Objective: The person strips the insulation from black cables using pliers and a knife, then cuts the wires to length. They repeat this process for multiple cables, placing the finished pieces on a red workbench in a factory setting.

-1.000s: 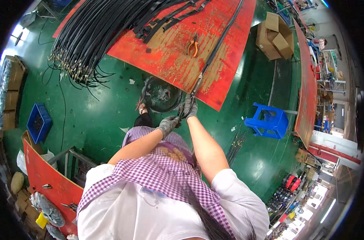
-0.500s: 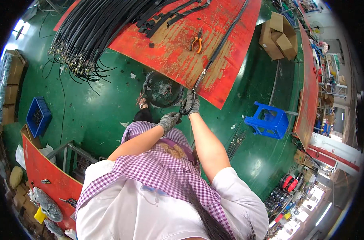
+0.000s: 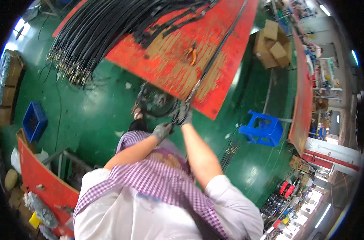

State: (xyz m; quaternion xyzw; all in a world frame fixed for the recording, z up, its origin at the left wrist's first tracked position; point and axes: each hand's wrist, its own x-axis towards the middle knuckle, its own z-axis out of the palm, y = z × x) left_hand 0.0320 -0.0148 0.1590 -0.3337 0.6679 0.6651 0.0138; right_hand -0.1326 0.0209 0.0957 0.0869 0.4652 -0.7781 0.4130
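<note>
Both my hands wear grey gloves and meet at the near edge of a worn red table (image 3: 214,86). My left hand (image 3: 162,130) grips the lower side of a coiled loop of black cable (image 3: 154,101) that hangs below the table edge. My right hand (image 3: 184,115) is closed on the same black cable where it runs up across the table top (image 3: 218,56). A big bundle of black cables with metal ends (image 3: 98,36) lies over the table's left part. Orange-handled pliers (image 3: 192,55) rest on the table above my hands.
Green floor all round. A blue plastic stool (image 3: 262,128) stands to the right, a blue crate (image 3: 33,122) at the left, cardboard boxes (image 3: 272,44) beyond the table. A second red table (image 3: 304,88) runs along the right; a red bench (image 3: 42,180) sits lower left.
My hands and the cable coil stay together at the table edge; they have shifted slightly as the view moved. The left hand has dropped a little lower under the coil.
</note>
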